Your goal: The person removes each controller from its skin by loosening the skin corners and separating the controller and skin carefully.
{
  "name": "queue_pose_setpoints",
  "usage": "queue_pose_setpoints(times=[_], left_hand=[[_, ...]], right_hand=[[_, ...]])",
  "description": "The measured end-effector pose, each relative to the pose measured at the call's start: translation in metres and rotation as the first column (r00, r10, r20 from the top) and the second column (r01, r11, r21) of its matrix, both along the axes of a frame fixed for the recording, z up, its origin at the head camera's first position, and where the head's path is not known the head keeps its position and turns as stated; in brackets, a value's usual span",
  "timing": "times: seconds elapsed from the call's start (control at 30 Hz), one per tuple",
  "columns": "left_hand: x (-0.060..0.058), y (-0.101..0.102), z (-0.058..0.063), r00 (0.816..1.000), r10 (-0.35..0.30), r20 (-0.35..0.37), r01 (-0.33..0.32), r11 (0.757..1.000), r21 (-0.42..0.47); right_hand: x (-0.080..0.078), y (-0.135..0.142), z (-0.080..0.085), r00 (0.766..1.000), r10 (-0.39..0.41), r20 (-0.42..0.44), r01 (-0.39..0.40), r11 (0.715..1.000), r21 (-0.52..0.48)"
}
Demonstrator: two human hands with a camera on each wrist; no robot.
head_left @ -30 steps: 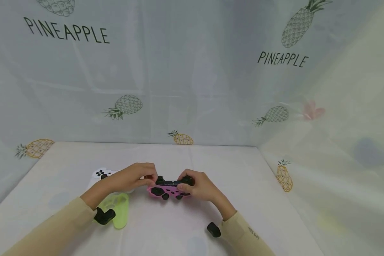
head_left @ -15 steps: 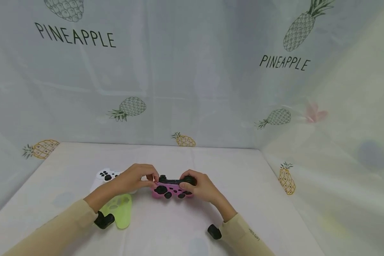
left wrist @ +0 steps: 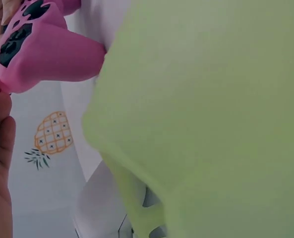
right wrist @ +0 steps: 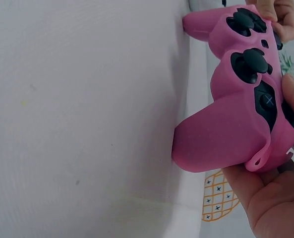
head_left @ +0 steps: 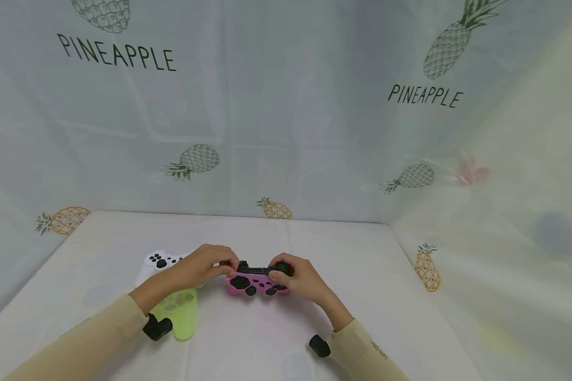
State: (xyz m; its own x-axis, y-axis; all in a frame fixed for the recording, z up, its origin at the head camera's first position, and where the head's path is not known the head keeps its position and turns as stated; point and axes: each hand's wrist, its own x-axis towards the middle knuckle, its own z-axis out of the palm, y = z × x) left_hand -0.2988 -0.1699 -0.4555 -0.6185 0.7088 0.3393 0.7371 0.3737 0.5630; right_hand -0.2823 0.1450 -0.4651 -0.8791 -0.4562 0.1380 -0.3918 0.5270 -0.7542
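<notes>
A black game controller (head_left: 253, 270) in a pink silicone cover (head_left: 253, 279) stands tilted on the white table between both hands. My left hand (head_left: 205, 267) pinches the cover's edge at the left end, as the pink cover (left wrist: 62, 57) also shows in the left wrist view. At the other end, my right hand (head_left: 299, 276) grips the controller, thumb on the front and fingers behind. In the right wrist view, the pink cover (right wrist: 218, 136) wraps the handles, while a small looped flap hangs loose at the near end. Black shoulder buttons show above its upper edge.
Beneath and behind the left forearm lie a white controller (head_left: 147, 269) and a lime-green silicone cover (head_left: 186, 315). Black wrist cameras sit by the left sleeve (head_left: 156, 328) and right sleeve (head_left: 319, 346). A pineapple-print curtain (head_left: 286, 127) rises behind the table (head_left: 362, 296).
The head view has shifted slightly, moving the scene a little right and down. Both hands keep their hold on the controller and cover, with the left fingers shifting slightly at the edge.
</notes>
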Motion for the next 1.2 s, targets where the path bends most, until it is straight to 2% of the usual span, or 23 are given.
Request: queue_pose_setpoints(times=[0.27,0.4,0.6,0.7,0.87,0.97,1.07,1.13,1.2], left_hand=[[0.004,-0.007,-0.002,0.998,-0.039,0.04,0.041,0.997,-0.059],[0.009,-0.01,-0.005,0.998,-0.046,0.031,0.049,0.995,-0.089],[0.015,-0.012,-0.011,0.996,-0.035,0.083,0.045,0.992,-0.118],[0.016,-0.009,-0.014,0.992,0.015,0.124,-0.004,0.996,-0.094],[0.016,-0.002,-0.015,0.976,0.131,0.175,-0.124,0.991,-0.048],[0.017,0.002,-0.013,0.965,0.223,0.14,-0.222,0.975,-0.026],[0.017,0.006,-0.01,0.944,0.321,0.082,-0.324,0.946,0.027],[0.017,0.009,-0.009,0.932,0.36,0.05,-0.363,0.93,0.065],[0.016,0.013,-0.008,0.927,0.375,0.031,-0.376,0.923,0.085]], right_hand=[[0.0,-0.003,-0.002,1.0,0.004,-0.018,-0.003,1.0,0.015],[-0.001,-0.003,-0.002,1.0,-0.006,-0.024,0.006,1.0,0.025],[-0.003,-0.001,-0.002,0.999,-0.019,-0.029,0.02,0.999,0.027],[-0.004,-0.002,-0.002,0.999,-0.03,-0.023,0.031,0.999,0.024],[-0.005,-0.003,-0.005,0.997,-0.066,-0.024,0.067,0.997,0.025],[-0.004,-0.003,-0.005,0.997,-0.07,-0.024,0.071,0.997,0.025],[-0.004,-0.003,-0.004,0.998,-0.059,-0.02,0.06,0.998,0.017],[-0.003,-0.004,-0.004,0.998,-0.054,-0.016,0.055,0.998,0.009],[-0.003,-0.005,-0.003,0.998,-0.054,-0.012,0.054,0.999,0.003]])
